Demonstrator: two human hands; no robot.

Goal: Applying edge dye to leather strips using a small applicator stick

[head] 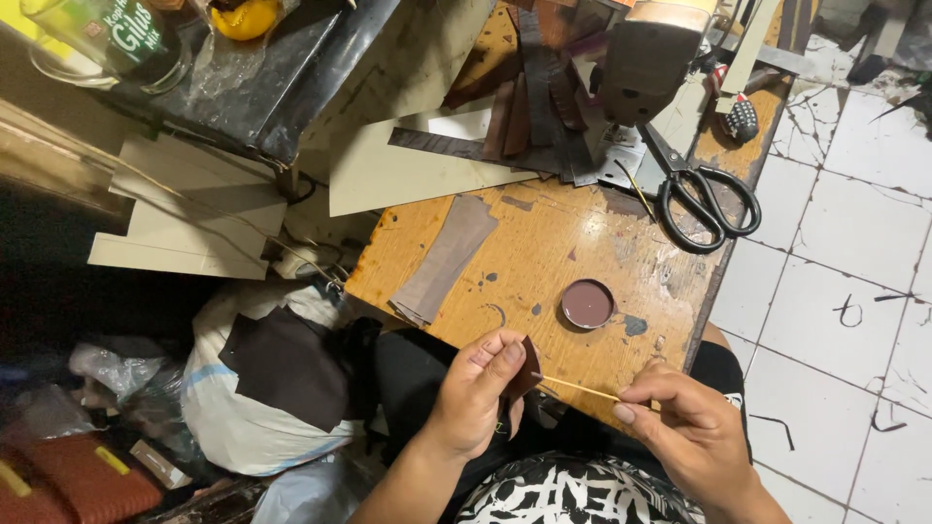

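Note:
My left hand (474,393) pinches a small dark brown leather piece (525,374) in front of the table's near edge. My right hand (680,422) holds a thin wooden stick (578,387) whose tip touches the leather piece. Just beyond the hands, a small round tin (587,304) of brown paste sits on the worn orange wooden table (544,243).
A brown leather strip (444,260) lies on the table's left part. Black scissors (704,199) rest at the right edge beside a sewing machine (646,58). Beige cardboard sheets (408,175) and dark leather strips (515,116) pile at the back. Bags lie on the floor left; white tiles right.

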